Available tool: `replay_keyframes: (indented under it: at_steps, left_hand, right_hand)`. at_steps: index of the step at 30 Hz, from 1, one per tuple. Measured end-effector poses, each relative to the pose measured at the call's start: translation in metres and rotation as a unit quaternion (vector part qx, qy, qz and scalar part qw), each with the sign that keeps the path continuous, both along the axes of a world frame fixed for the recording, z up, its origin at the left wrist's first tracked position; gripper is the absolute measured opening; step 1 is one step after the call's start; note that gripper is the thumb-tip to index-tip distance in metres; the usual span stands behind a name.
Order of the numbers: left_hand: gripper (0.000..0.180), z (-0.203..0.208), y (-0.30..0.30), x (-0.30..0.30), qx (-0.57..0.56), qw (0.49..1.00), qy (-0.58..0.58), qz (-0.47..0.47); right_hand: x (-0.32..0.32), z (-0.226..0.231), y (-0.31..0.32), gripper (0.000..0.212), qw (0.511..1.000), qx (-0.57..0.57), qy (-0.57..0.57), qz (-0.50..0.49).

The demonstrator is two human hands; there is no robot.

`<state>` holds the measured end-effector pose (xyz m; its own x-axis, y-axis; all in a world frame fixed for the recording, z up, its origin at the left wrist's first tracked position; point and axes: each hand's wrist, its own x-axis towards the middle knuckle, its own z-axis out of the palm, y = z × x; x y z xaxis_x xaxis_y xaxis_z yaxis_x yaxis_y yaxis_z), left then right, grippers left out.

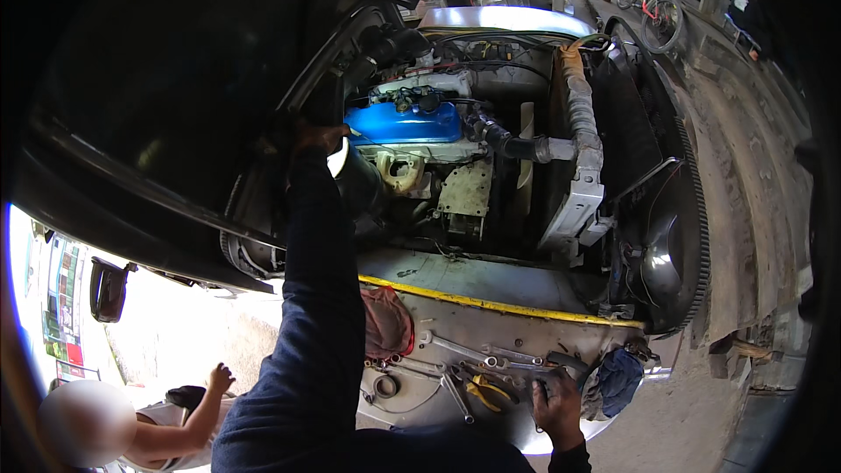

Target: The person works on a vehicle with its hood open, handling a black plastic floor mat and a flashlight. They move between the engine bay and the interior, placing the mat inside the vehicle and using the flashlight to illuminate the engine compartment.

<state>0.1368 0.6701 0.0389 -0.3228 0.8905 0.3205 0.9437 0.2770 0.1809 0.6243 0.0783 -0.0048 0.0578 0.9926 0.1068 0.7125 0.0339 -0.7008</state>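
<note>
a: biggest first. hood?
b: dark hood [166,136], raised, fills far left. opening up looks done, lowering isn't.
a: engine bay?
b: engine bay [464,277] exposed, right of the hood. gray panel [477,320] along its near side, tools spread on it: laid out, not packed away.
a: engine?
b: engine [429,154] sits in the bay's left half. blue cover [403,124] on top, looks in place. dark cylinder [357,184] with a pale rim just near of the cover's left end. bolts slackened or not, can't tell.
a: cloths?
b: blue cloth [618,378] at the panel's right end, red cloth [387,324] toward its left.
a: hands?
b: right hand [558,405] over the tools, near right, fingers bent; holding something or not, can't tell. left hand [317,137] reaches far, beside the cylinder's rim; fingers wide, narrow or gripping, can't tell.
a: small stuff?
b: long wrench [455,348] between the cloths, yellow-handled pliers [478,383] just left of the right hand, metal ring [385,385] farther left.
a: progress?
b: my call, mid-job. how much is left doesn't show.
</note>
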Motion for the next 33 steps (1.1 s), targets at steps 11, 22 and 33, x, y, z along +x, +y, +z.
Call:
replay_keyframes:
  at_steps: [11, 22, 33]
  left_hand:
    - [0.126, 0.003, -0.037, 0.014, 0.103, 0.992, -0.065, -0.045]
    - [0.113, 0.089, -0.106, 0.069, 0.202, 0.96, -0.163, -0.107]
    - [0.109, 0.145, -0.261, 0.184, 0.148, 0.885, -0.354, -0.263]
  right_hand:
    - [0.0, 0.003, 0.006, 0.019, 0.999, 0.013, -0.035, 0.017]
    - [-0.003, -0.008, 0.007, 0.018, 0.999, -0.007, -0.022, 0.047]
    - [0.0, 0.02, 0.04, 0.015, 0.994, 0.054, -0.061, 0.069]
